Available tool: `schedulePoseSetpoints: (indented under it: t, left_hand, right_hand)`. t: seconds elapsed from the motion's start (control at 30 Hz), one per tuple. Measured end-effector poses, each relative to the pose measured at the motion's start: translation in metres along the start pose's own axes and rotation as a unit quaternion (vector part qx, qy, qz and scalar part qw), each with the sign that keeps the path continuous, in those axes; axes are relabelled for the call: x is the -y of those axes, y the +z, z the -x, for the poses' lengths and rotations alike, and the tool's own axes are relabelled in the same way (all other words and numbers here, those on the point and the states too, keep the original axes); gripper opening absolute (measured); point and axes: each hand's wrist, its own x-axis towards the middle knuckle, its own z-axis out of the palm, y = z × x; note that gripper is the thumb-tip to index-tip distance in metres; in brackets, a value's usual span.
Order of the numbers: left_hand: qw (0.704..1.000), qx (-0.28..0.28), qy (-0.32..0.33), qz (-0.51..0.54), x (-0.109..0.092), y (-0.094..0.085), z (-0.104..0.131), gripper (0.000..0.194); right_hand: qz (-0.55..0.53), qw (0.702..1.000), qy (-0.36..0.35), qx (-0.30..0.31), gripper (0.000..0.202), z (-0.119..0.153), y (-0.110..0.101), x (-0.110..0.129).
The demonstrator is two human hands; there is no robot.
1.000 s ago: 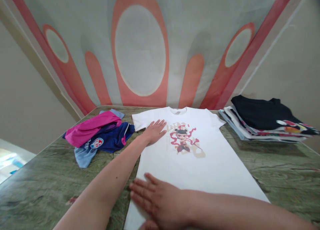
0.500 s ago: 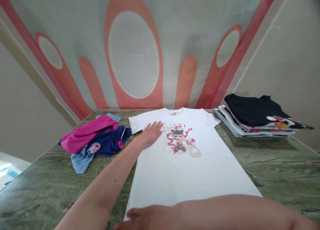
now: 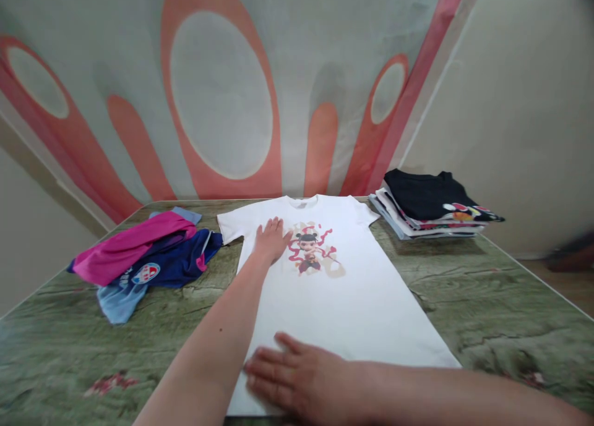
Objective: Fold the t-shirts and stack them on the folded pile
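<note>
A white T-shirt (image 3: 352, 315) with a cartoon figure printed on its chest lies spread flat on the table, its collar toward the wall. My left hand (image 3: 273, 240) rests open on the upper left of the shirt, just left of the print, fingers pointing away from me. Near the hem, my right hand (image 3: 301, 373) lies open across the lower left of the shirt, fingers pointing left. Neither hand grips any cloth.
At the left lies a crumpled heap of pink, navy and light blue clothes (image 3: 139, 247). A stack of folded shirts (image 3: 431, 203), a black one on top, sits at the back right. The wood-patterned table (image 3: 464, 290) meets a patterned wall covering (image 3: 297, 55).
The view has swung right, so everything appears further left. My right hand has come further up into view over the lower shirt. My left hand stays on the upper shirt, fingers pointing more straight ahead.
</note>
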Motion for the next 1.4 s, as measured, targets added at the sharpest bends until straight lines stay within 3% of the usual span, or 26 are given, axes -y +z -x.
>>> schedulePoseSetpoints:
  t: [0.07, 0.1, 0.27, 0.4, 0.53, 0.67, 0.77, 0.87, 1.0, 1.1, 1.4]
  left_hand:
    - [1.0, -0.001, 0.016, -0.009, 0.007, 0.003, -0.002, 0.069]
    - [1.0, -0.003, 0.021, -0.015, 0.009, 0.004, -0.004, 0.07]
    - [0.999, -0.011, 0.036, -0.037, 0.011, 0.006, -0.007, 0.071]
    - [0.999, -0.008, 0.039, -0.032, 0.01, 0.004, -0.005, 0.071]
    - [0.999, -0.005, 0.039, -0.026, 0.011, 0.004, -0.006, 0.071]
    - [0.999, -0.004, 0.038, -0.026, 0.011, 0.006, -0.008, 0.07]
    - [0.999, -0.004, 0.034, -0.03, 0.01, 0.006, -0.007, 0.069]
    - [0.999, -0.003, 0.035, -0.032, 0.011, 0.004, -0.006, 0.068]
    - [0.998, 0.002, 0.051, -0.031, 0.013, 0.002, -0.004, 0.067]
    - [0.998, 0.004, 0.052, -0.025, 0.014, 0.002, -0.004, 0.066]
    - [0.998, 0.003, 0.053, -0.017, 0.012, -0.002, 0.001, 0.066]
  right_hand:
    - [-0.02, 0.998, -0.059, 0.006, 0.043, 0.0, 0.0, 0.012]
    - [-0.03, 0.998, -0.049, 0.001, 0.042, 0.0, -0.004, 0.013]
    - [-0.029, 0.981, 0.188, -0.04, 0.064, 0.015, -0.024, -0.006]
    - [-0.014, 0.976, 0.216, -0.017, 0.067, 0.044, -0.012, -0.008]
    - [-0.026, 0.97, 0.239, -0.013, 0.068, 0.077, -0.004, 0.014]
    - [-0.108, 0.971, 0.209, 0.042, 0.064, 0.089, -0.037, 0.027]
    - [-0.082, 0.965, 0.248, -0.004, 0.06, 0.077, -0.057, 0.014]
    - [0.032, 0.95, 0.305, -0.066, 0.067, 0.065, -0.046, -0.016]
    - [0.098, 0.942, 0.315, -0.067, 0.067, 0.076, -0.008, -0.041]
    - [0.14, 0.93, 0.331, -0.072, 0.066, 0.101, 0.004, -0.04]
    - [0.201, 0.893, 0.4, -0.057, 0.07, 0.169, 0.01, -0.013]
